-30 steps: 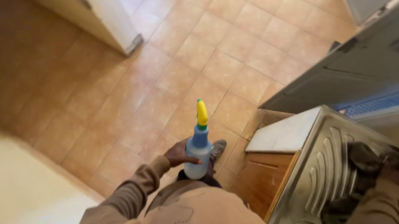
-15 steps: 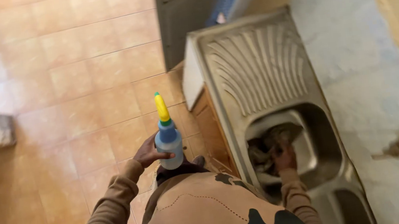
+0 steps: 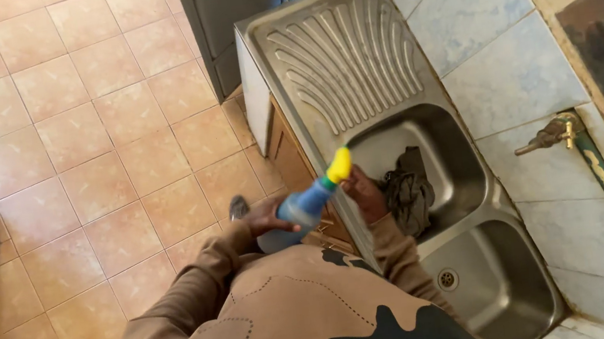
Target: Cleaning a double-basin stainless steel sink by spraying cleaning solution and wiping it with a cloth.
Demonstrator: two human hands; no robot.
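My left hand [image 3: 268,219] grips a blue plastic bottle [image 3: 300,210] with a yellow nozzle cap, tilted so the cap points toward the sink. My right hand [image 3: 364,191] is at the yellow cap [image 3: 339,165], over the front rim of a steel double sink [image 3: 420,123]; whether its fingers are on the cap I cannot tell. A dark crumpled cloth [image 3: 408,193] lies in the left basin just beyond the right hand.
The sink has a ribbed drainboard [image 3: 341,52] and a second basin [image 3: 488,285] with a drain. Two wall taps [image 3: 546,136] on a painted pipe stick out of the tiled wall. A dark cabinet [image 3: 235,15] stands past the drainboard. Tan floor tiles [image 3: 81,144] lie to the left.
The bottle went from upright over the floor to tilted toward the sink. My right hand left the cloth in the basin and came to the bottle's cap. The view swung over the sink.
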